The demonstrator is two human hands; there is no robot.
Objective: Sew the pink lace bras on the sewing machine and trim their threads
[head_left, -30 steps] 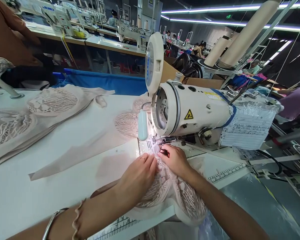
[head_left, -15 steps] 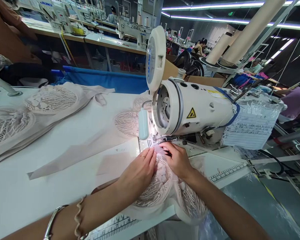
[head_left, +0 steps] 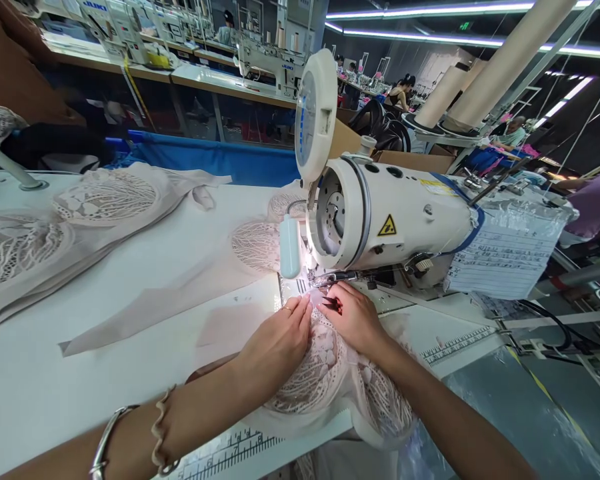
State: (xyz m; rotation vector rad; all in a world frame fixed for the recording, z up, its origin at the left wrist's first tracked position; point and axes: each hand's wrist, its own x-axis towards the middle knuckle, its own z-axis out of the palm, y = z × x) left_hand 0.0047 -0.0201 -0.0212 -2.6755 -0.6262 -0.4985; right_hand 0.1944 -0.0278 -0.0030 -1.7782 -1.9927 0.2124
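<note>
Beige lace bra [head_left: 313, 373] lies at the machine's front edge, its cups hanging toward me. My left hand [head_left: 280, 333] pinches its upper edge between thumb and fingers, just below the needle area. In my right hand [head_left: 355, 317] is a small pair of thread snips [head_left: 333, 304], dark with red, the blades pointing left toward the pinched edge. That hand also rests on the lace. The white sewing machine [head_left: 410, 207] stands right above both hands, its round end cover swung up. A pale blue lamp [head_left: 289, 247] lights the needle area.
More lace bra pieces [head_left: 107, 197] are stacked at the left of the white table [head_left: 35, 393]. A sheer panel [head_left: 145, 317] trails left from a cup behind the lamp. Handwritten paper [head_left: 505, 247] hangs at the right. Rulers [head_left: 240, 453] edge the table. Another person [head_left: 20, 67] is at the upper left.
My right hand's fingers have drawn back slightly from the needle area, and the snips show more clearly, with their red part in sight. My left hand keeps its pinch, almost unmoved.
</note>
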